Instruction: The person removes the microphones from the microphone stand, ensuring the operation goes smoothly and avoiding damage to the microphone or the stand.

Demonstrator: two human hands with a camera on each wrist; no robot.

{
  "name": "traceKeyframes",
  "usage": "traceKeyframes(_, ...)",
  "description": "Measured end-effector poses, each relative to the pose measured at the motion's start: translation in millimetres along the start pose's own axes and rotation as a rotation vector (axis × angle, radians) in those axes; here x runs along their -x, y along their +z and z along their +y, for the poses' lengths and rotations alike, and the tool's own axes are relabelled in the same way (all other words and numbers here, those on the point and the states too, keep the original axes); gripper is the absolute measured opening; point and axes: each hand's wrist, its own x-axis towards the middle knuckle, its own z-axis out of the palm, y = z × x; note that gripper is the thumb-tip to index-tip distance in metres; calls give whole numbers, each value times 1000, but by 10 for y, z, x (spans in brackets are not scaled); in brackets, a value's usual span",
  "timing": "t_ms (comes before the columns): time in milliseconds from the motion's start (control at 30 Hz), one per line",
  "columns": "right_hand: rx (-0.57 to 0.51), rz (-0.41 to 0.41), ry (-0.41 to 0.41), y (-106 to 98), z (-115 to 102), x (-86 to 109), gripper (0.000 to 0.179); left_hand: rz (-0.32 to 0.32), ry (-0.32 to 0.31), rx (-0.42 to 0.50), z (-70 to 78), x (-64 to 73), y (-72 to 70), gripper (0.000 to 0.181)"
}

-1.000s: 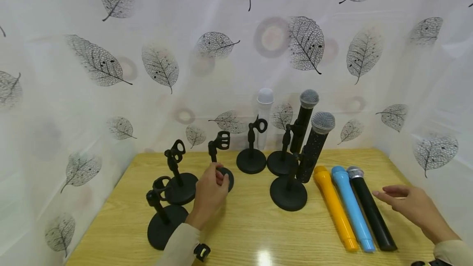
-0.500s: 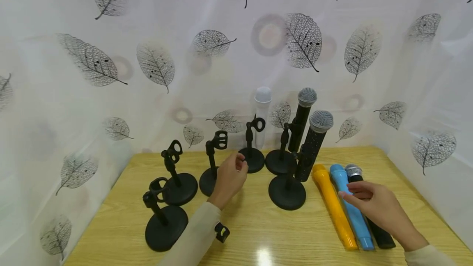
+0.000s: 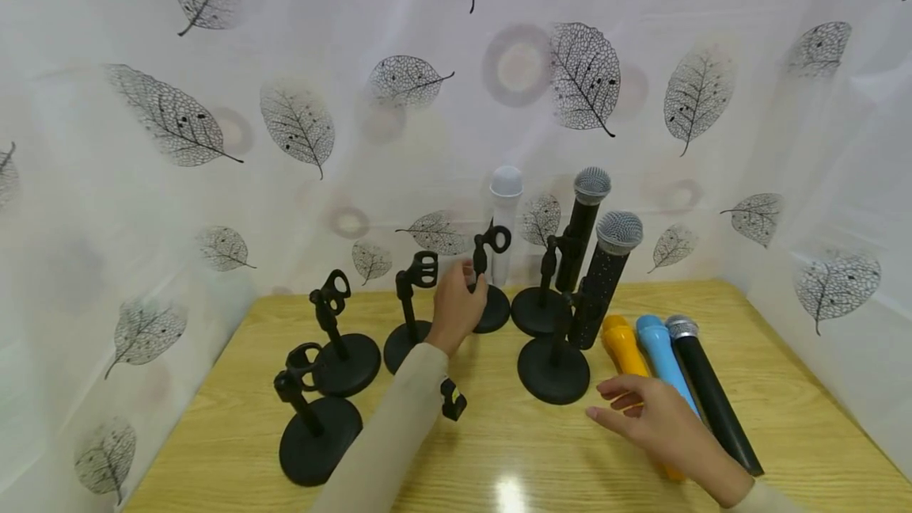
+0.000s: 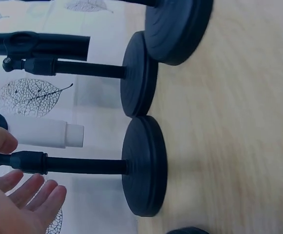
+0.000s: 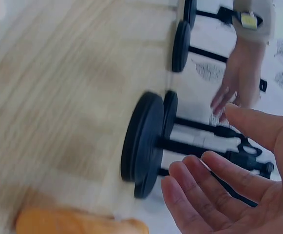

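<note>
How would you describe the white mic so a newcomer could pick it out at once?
On the wooden table, go to the far edge, by the leaf-patterned curtain. There, find the left hand close to a black stand; the mic rises just behind that stand. It is the only white one: the next mic to its right is black with a silver head.

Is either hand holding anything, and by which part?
The right hand holds nothing; the left hand is at a black stand's upper post, but gripping can't be confirmed.
</note>
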Motion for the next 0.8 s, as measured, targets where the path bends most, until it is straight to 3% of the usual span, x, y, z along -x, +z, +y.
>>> traceKeyframes(200,-47,-40,-62,167,-43,23,39,31,4,-6,37,-160,53,41)
traceKeyframes(400,-83,-95,-52,267,-61,21,36,14,32,16,83,-282,68,38)
traceKeyframes(800,-87,-138,-88,353,-77,3,33,-20,33,82,69,-351,89,28)
